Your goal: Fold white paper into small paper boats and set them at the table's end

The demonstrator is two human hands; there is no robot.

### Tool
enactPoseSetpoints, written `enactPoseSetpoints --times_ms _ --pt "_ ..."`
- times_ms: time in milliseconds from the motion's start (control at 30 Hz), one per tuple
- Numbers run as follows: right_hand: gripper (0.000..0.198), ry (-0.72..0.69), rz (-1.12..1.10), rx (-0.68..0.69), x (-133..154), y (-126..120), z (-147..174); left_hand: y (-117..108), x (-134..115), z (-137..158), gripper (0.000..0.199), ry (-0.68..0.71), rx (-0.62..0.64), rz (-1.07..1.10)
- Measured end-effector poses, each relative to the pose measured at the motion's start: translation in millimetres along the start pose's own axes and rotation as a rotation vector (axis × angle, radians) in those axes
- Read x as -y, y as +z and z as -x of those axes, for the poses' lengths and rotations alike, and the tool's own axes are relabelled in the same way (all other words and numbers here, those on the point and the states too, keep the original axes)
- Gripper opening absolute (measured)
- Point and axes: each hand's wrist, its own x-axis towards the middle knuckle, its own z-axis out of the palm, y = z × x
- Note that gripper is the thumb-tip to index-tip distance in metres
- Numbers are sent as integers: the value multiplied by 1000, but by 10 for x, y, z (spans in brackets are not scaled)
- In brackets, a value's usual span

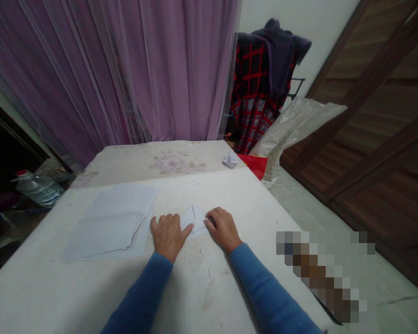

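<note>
A small, partly folded piece of white paper (196,220) lies flat on the table between my hands, its top edge rising to a point, with a dark line and faint print on it. My left hand (168,235) rests palm down at its left side, thumb spread out onto the paper. At the right edge, my right hand (224,227) has its fingers curled and the thumb close to the forefinger, gripping the paper's edge. Left of my left hand is a stack of white paper sheets (107,220).
A small folded paper shape (230,160) stands near the far right corner of the white table (209,297). Beyond are purple curtains (174,69) and clothes on a rack (254,74). A water jug (40,188) stands at left; a wooden wardrobe (369,116) is at right.
</note>
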Motion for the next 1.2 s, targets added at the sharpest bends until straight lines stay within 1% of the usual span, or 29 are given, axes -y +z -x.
enactPoseSetpoints --times_ms 200,333,700,833,1000,1200 --pt "5 -10 -1 -8 -2 0 0 -55 -3 11 40 4 19 4" --pt "5 -9 -3 -8 -10 4 0 -51 22 14 36 4 15 13" --pt "5 -3 1 11 -1 -20 -2 8 148 26 25 29 32 127" --pt "6 7 -10 15 -11 -11 -1 -12 188 24 21 36 64 185" --pt "6 3 -15 13 -12 -9 -1 -43 222 26 16 57 66 213" --pt "7 7 -15 14 -5 -13 -2 -28 289 16 11 88 76 251"
